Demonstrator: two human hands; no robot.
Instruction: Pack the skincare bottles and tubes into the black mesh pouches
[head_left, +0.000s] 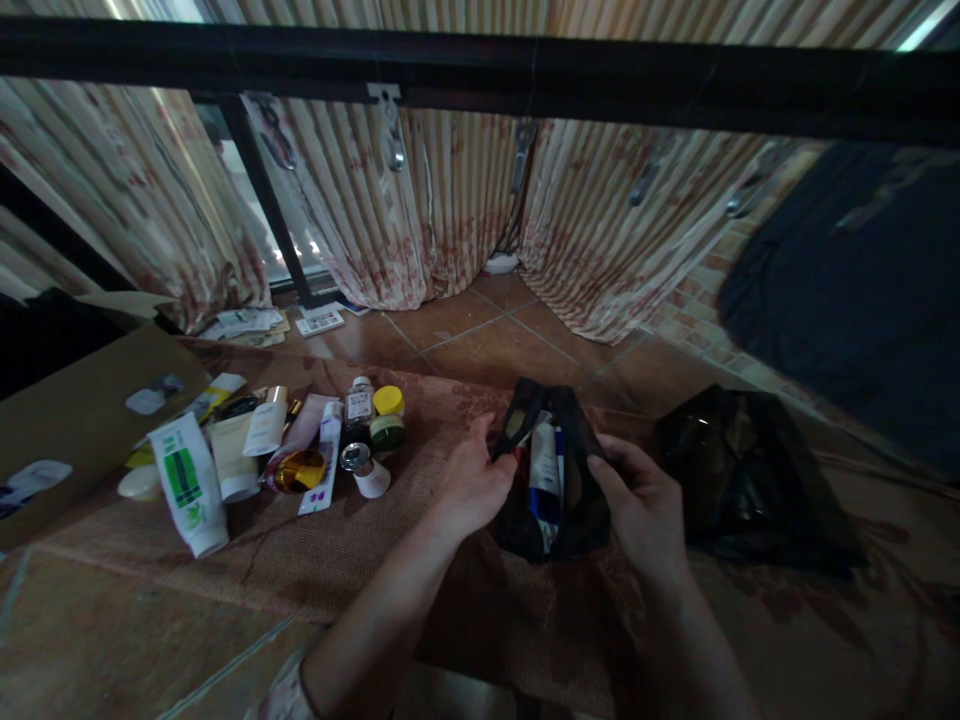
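Note:
Between my hands stands a small black bag (581, 520), its mouth spread. My left hand (476, 475) pinches the bag's left edge, and my right hand (641, 490) grips the right edge. Inside the bag a white and blue tube (545, 465) sits upright among other items that I cannot make out. Left of my left hand lies a group of toiletries: a white and green tube (189, 480), a small bottle with a silver cap (367, 472), a jar with a yellow lid (388, 401), an amber bottle (296, 470) and several more.
A reddish cloth (277, 560) lies under everything on the tiled floor (487, 335). To the right rests a larger black plastic bag (750, 490). A cardboard box (97, 420) stands at the left. Striped curtains (450, 220) hang behind a dark horizontal bar (480, 75).

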